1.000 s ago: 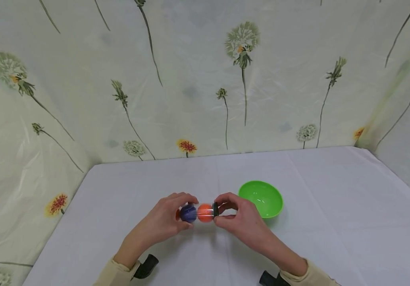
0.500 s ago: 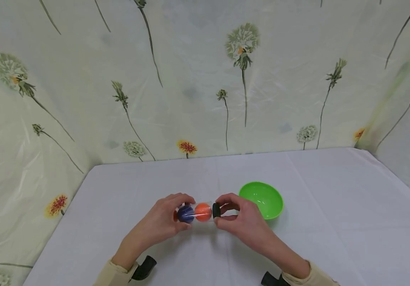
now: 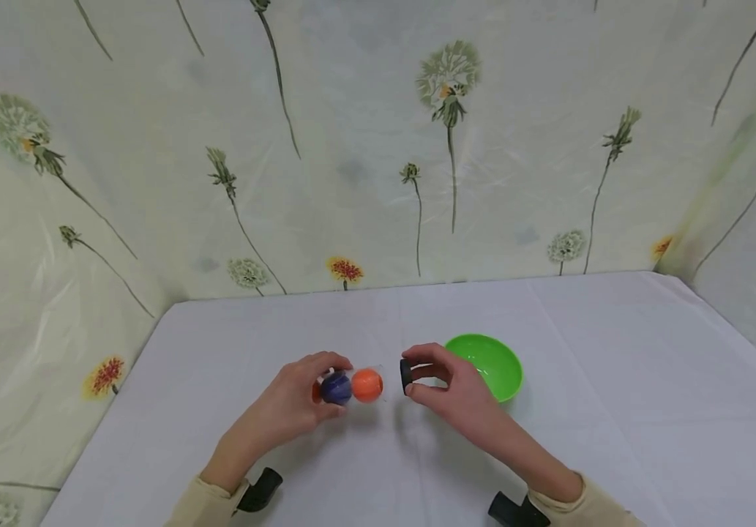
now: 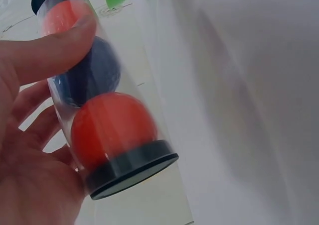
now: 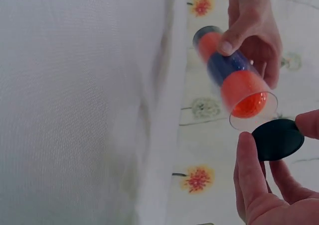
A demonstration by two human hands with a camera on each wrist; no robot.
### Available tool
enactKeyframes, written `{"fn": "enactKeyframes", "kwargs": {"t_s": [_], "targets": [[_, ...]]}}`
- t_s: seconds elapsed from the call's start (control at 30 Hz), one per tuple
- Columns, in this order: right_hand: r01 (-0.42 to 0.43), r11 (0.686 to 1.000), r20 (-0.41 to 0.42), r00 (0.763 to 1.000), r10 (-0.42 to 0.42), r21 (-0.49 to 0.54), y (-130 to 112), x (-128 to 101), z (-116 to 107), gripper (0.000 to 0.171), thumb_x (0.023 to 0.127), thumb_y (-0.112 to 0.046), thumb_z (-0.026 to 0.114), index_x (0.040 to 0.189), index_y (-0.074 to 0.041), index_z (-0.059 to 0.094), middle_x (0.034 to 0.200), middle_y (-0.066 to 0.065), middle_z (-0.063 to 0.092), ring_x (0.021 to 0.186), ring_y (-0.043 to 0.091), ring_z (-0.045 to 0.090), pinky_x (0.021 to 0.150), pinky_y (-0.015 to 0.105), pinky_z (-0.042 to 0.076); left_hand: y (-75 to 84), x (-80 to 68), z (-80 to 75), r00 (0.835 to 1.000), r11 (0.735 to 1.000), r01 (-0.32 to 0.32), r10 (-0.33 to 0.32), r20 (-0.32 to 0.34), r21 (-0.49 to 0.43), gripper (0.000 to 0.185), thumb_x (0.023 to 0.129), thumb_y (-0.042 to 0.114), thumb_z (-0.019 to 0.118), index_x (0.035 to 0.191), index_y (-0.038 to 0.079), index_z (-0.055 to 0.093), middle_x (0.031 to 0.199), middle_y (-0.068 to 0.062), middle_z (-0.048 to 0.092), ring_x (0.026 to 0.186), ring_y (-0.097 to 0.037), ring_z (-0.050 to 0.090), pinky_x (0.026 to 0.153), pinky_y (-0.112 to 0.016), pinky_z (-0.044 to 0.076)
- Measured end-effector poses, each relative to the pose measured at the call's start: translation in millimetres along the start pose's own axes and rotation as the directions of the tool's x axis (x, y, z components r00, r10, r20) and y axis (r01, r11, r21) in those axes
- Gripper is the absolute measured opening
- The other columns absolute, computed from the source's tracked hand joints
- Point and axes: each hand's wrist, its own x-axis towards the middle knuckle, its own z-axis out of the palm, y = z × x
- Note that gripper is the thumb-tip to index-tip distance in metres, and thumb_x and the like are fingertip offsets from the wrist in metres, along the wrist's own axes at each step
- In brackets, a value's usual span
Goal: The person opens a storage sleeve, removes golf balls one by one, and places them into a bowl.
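My left hand [image 3: 295, 399] grips a clear tube [image 5: 239, 60], fingers on one side and thumb on the other. A blue ball [image 3: 336, 389] sits in the tube between an orange ball [image 3: 367, 386] at the uncovered end and a red-orange ball [image 4: 114, 128] at the black base [image 4: 132, 168]. The tube lies almost level above the table in the head view. Just right of its mouth, my right hand [image 3: 459, 395] pinches a round black cap [image 3: 406, 375] by its edge. In the right wrist view the cap [image 5: 278, 140] is apart from the tube's rim.
A green bowl [image 3: 499, 366] stands on the white-covered table [image 3: 615, 380], just behind the right hand, which partly hides it. Flower-printed sheeting [image 3: 351, 146] hangs behind the table and at both sides. Black camera mounts [image 3: 260, 489] are worn at both wrists.
The black cap has come off the tube's right end. My right hand has moved slightly right and up with it, while my left hand has shifted a little left with the tube.
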Motion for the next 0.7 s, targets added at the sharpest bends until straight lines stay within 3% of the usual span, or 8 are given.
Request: {"fn": "enactKeyframes", "kwargs": {"t_s": [0.27, 0.57, 0.7], "targets": [[0.029, 0.998, 0.058, 0.998, -0.033, 0.055, 2, 5, -10, 0.041, 0.089, -0.007, 0.067, 0.130, -0.009, 0.059, 0.125, 0.015, 0.059, 0.107, 0.027, 0.063, 0.086, 0.033, 0.053, -6.5, -2.8, -5.0, 0.999, 0.999, 0.020, -0.022, -0.050, -0.027, 0.053, 0.075, 0.009, 0.086, 0.121, 0.018, 0.061, 0.111, 0.009, 0.060, 0.090, -0.009, 0.054, 0.077, -0.029, 0.050], [0.010, 0.999, 0.053, 0.999, -0.007, -0.049, 3, 13, -4, 0.034, 0.084, -0.007, 0.073, 0.116, -0.009, 0.062, 0.117, 0.010, 0.064, 0.105, 0.021, 0.063, 0.084, 0.032, 0.051, -8.3, -7.5, -12.1, 0.994, 0.996, 0.074, -0.078, -0.079, -0.056, 0.054, 0.075, 0.011, 0.086, 0.120, 0.023, 0.060, 0.109, 0.009, 0.060, 0.094, -0.013, 0.055, 0.082, -0.034, 0.052], [0.024, 0.997, 0.078, 0.997, -0.019, -0.067, 5, 15, 1, 0.040, 0.084, -0.008, 0.072, 0.121, -0.008, 0.060, 0.120, 0.012, 0.063, 0.110, 0.024, 0.061, 0.084, 0.033, 0.051, -9.7, -8.6, -13.2, 0.992, 0.993, 0.083, -0.090, -0.083, -0.079, 0.054, 0.075, 0.011, 0.087, 0.120, 0.026, 0.060, 0.109, 0.008, 0.060, 0.096, -0.013, 0.055, 0.083, -0.034, 0.052]]}}
